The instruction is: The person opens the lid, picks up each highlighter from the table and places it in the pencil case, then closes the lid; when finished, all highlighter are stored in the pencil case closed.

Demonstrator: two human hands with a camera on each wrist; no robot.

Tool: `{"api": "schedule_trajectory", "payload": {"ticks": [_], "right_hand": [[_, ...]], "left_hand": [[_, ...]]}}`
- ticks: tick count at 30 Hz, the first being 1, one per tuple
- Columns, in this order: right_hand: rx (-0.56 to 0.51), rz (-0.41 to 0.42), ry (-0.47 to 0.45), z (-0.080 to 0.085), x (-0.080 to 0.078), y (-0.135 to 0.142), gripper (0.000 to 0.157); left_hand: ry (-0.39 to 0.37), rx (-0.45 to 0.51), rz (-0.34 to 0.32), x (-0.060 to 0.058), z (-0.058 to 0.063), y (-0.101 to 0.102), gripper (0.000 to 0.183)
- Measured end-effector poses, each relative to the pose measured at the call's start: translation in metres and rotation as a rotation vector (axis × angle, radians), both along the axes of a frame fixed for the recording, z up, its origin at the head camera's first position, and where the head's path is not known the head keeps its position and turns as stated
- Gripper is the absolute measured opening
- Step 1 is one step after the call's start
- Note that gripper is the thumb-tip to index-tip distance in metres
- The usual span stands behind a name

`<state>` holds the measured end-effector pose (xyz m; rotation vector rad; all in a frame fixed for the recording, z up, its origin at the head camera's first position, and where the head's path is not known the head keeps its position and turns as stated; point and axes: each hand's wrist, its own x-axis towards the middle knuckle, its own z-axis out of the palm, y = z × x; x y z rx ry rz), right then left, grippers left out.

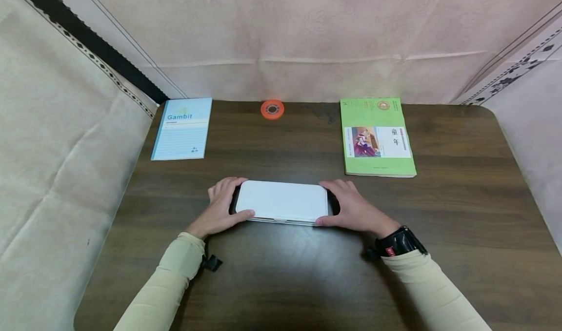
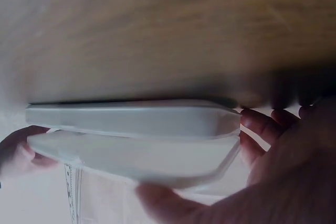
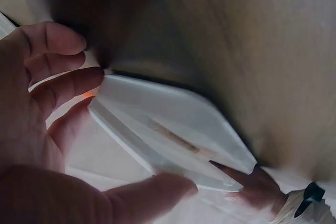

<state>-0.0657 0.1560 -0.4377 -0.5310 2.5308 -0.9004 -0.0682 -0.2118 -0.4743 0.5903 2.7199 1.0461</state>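
A white, flat, rectangular case (image 1: 281, 199) with rounded corners lies lengthwise across the wooden table before me. My left hand (image 1: 221, 205) grips its left end, thumb at the near edge and fingers round the far corner. At the opposite end my right hand (image 1: 354, 206) holds it the same way. Seen from the left wrist, the case (image 2: 126, 121) has two shallow halves with a narrow gap between them. In the right wrist view the case (image 3: 157, 100) is parted along one side, and a brownish streak shows inside; whether it is an object or a reflection is unclear.
A light-blue Gambit notebook (image 1: 184, 131) lies at the back left of the table (image 1: 281, 272). An orange ring-shaped roll (image 1: 272, 109) rests by the back edge. A green book (image 1: 377, 167) lies at the back right. Pale cloth (image 1: 307, 29) hangs behind.
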Motion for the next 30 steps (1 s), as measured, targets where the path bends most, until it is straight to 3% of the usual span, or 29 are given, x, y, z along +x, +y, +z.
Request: {"api": "schedule_trajectory", "payload": {"ticks": [8, 30], "right_hand": [[0.048, -0.007, 0.087, -0.0055, 0.0035, -0.0057, 0.096], [0.064, 0.005, 0.098, -0.0065, 0.0071, -0.0041, 0.096]], "left_hand": [[0.01, -0.049, 0.024, -0.0011, -0.0015, 0.0025, 0.087], [0.004, -0.043, 0.037, 0.0028, -0.0045, 0.0044, 0.089]]}}
